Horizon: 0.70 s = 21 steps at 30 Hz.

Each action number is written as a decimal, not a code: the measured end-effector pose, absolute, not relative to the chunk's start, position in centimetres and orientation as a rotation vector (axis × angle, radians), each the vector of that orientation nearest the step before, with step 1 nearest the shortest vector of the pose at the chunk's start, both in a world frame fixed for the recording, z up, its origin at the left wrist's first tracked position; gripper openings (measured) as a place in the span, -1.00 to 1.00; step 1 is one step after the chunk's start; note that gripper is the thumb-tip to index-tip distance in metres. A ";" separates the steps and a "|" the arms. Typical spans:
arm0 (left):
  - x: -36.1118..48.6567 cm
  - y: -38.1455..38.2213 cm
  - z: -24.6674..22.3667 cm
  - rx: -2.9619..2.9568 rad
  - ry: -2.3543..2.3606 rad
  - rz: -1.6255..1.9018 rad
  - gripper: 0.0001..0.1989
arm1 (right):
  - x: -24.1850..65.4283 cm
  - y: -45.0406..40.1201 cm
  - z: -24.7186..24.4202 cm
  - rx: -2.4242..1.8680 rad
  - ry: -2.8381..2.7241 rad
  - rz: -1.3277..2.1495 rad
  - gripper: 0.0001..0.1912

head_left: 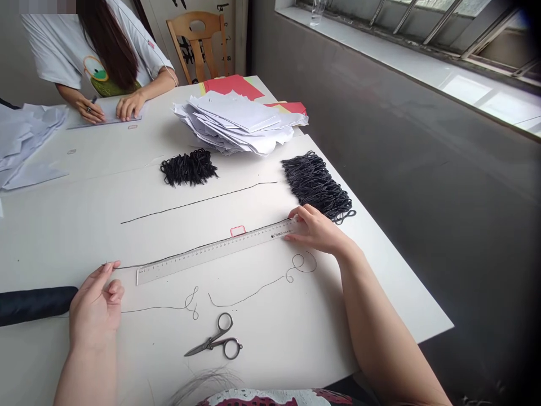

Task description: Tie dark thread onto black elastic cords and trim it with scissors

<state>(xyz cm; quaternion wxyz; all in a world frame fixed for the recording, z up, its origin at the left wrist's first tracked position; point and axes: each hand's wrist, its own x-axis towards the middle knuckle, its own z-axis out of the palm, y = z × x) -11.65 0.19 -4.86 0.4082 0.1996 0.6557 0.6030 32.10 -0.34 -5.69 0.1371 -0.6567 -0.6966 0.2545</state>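
My left hand pinches the left end of a thin black cord between thumb and fingertips. The cord runs nearly straight along the upper edge of a clear ruler, past the ruler's left end. At the other end, my right hand is closed on the ruler and seems to press the cord there; its fingers partly hide both. A second black cord lies farther off, roughly parallel. Nearer me are scissors with blades a little apart and loose thin threads.
A black spool-like roll lies at the left. Two bundles of looped black cords, one smaller and one larger, sit beyond the ruler. Behind them rises a paper stack. Across the table a person holds a pen.
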 end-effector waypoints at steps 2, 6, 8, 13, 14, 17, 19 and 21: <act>-11.6 0.3 -4.9 0.504 1.652 1.517 -0.80 | 32.1 -0.2 -5.6 -1.911 -2.005 0.749 -0.57; -11.7 0.3 -5.0 0.507 1.635 1.508 -0.80 | 32.1 -0.2 -5.5 -1.924 -1.978 0.771 -0.62; -11.7 0.3 -5.0 0.499 1.633 1.506 -0.80 | 32.1 -0.2 -5.5 -1.920 -1.966 0.780 -0.63; -11.7 0.2 -4.9 0.498 1.633 1.516 -0.80 | 32.2 -0.3 -5.7 -1.930 -1.949 0.789 -0.61; -11.7 0.2 -4.9 0.499 1.634 1.514 -0.80 | 32.3 -0.3 -5.7 -1.930 -1.947 0.786 -0.60; -11.8 0.2 -5.0 0.507 1.639 1.506 -0.79 | 32.4 -0.4 -5.8 -1.919 -1.948 0.781 -0.57; -11.8 0.3 -4.9 0.513 1.643 1.500 -0.78 | 32.5 -0.4 -5.8 -1.910 -1.953 0.780 -0.58; -11.7 0.2 -4.9 0.516 1.649 1.494 -0.78 | 32.5 -0.4 -5.9 -1.908 -1.951 0.782 -0.61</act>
